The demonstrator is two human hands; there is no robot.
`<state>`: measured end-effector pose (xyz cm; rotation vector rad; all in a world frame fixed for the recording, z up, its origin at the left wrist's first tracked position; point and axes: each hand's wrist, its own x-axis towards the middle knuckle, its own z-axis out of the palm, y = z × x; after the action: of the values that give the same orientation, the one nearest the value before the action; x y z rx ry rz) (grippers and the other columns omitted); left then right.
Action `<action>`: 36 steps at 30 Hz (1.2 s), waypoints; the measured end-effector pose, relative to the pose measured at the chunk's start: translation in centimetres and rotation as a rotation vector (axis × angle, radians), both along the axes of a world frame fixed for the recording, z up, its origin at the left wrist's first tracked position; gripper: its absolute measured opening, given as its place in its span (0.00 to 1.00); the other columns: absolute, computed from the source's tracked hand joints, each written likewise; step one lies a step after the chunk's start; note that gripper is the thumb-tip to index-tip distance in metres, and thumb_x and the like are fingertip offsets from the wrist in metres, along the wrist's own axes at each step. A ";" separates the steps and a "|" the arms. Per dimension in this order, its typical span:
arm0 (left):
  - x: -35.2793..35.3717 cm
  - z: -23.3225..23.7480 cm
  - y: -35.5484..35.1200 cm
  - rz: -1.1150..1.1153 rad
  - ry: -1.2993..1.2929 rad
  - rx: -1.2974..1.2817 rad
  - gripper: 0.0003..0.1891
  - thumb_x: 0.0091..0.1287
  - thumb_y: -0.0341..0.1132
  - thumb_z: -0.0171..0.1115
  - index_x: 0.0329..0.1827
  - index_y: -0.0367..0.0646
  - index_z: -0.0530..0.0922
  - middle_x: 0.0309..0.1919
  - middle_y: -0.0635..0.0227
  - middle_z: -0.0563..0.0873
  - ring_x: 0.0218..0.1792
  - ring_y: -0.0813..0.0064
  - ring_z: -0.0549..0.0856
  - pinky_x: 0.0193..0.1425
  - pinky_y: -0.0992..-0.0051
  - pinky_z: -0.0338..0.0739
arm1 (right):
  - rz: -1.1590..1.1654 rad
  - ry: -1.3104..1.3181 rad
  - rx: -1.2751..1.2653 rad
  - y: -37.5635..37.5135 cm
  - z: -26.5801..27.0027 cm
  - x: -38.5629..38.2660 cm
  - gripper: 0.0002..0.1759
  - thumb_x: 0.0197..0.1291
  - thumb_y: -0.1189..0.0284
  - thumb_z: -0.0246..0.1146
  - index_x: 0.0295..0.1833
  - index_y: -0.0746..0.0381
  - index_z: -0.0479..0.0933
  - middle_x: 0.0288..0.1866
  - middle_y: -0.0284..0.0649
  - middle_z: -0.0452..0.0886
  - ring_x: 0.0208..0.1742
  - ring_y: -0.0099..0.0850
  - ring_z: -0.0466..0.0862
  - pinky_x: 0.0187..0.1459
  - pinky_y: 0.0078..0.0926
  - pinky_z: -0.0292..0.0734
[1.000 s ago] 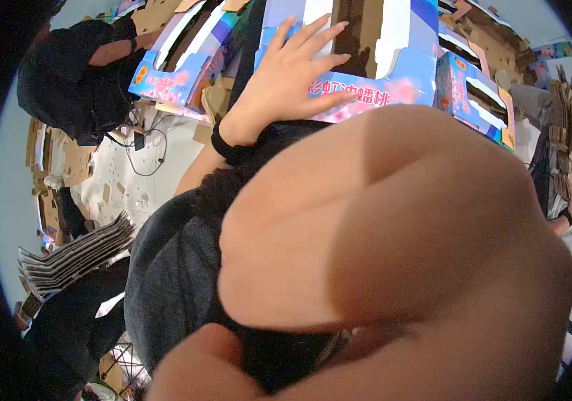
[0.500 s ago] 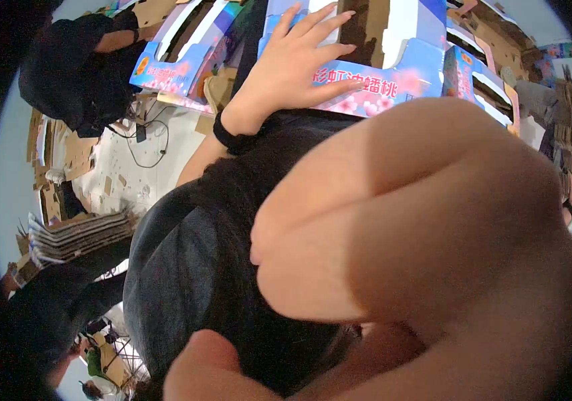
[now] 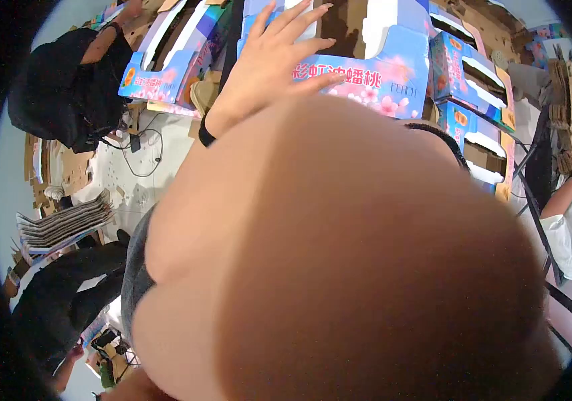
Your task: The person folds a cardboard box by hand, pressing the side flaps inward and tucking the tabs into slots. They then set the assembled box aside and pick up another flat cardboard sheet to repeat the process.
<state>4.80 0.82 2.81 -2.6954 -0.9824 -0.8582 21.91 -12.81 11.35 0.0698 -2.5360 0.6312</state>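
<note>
My left hand (image 3: 276, 67) lies with its fingers spread on a blue and pink printed cardboard box (image 3: 403, 83). The box carries red lettering, pink blossoms and the word PEACH. White flaps and a brown inside show at its top. A black band circles my left wrist. My right hand (image 3: 232, 254) is very close to the camera, large and blurred, and fills the lower middle of the view. Rounded skin folds show at its left side, but I cannot make out how its fingers are set or whether it holds anything.
Similar printed boxes stand to the left (image 3: 159, 83) and right (image 3: 460, 120). A person in black (image 3: 65, 87) works at upper left. Stacked flat cardboard (image 3: 65, 224) is at left, near another person in dark clothes. A person in white (image 3: 566, 227) is at right. A black cable (image 3: 142, 170) lies on the floor.
My right hand has come closer and shifted left, covering more of the view and most of the dark clothing. The view has shifted slightly; my left hand stays on the box.
</note>
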 end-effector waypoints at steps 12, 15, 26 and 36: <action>-0.7 -0.5 0.3 0.012 -0.012 -0.035 0.23 0.60 0.57 0.67 0.50 0.52 0.86 0.72 0.63 0.72 0.75 0.60 0.67 0.78 0.49 0.52 | 0.029 -0.004 0.014 0.3 -0.4 0.0 0.10 0.49 0.75 0.73 0.36 0.60 0.80 0.33 0.41 0.82 0.30 0.37 0.78 0.34 0.32 0.69; -0.1 0.4 0.0 -0.009 -0.007 -0.020 0.23 0.61 0.57 0.67 0.50 0.52 0.86 0.72 0.64 0.72 0.74 0.61 0.67 0.78 0.49 0.52 | 0.037 0.003 0.038 0.3 -0.6 -1.7 0.09 0.48 0.75 0.73 0.35 0.60 0.80 0.33 0.41 0.81 0.29 0.37 0.78 0.33 0.32 0.69; -0.2 0.3 0.1 -0.016 0.001 -0.017 0.23 0.59 0.55 0.70 0.50 0.51 0.87 0.72 0.63 0.72 0.74 0.59 0.67 0.77 0.48 0.51 | 0.036 0.004 0.104 1.1 -0.3 -3.1 0.08 0.48 0.75 0.73 0.32 0.59 0.80 0.30 0.40 0.81 0.26 0.36 0.77 0.29 0.31 0.69; -0.8 -1.5 1.3 0.061 0.173 0.004 0.23 0.66 0.54 0.60 0.63 0.60 0.80 0.76 0.68 0.67 0.76 0.65 0.64 0.78 0.47 0.50 | -0.072 0.021 0.289 5.1 2.0 -0.5 0.07 0.47 0.75 0.74 0.28 0.59 0.80 0.28 0.39 0.81 0.23 0.35 0.77 0.26 0.31 0.68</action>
<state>3.96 2.13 1.29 -2.6673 -1.0162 -0.6027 21.38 -7.72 13.40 0.0853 -2.5786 0.2312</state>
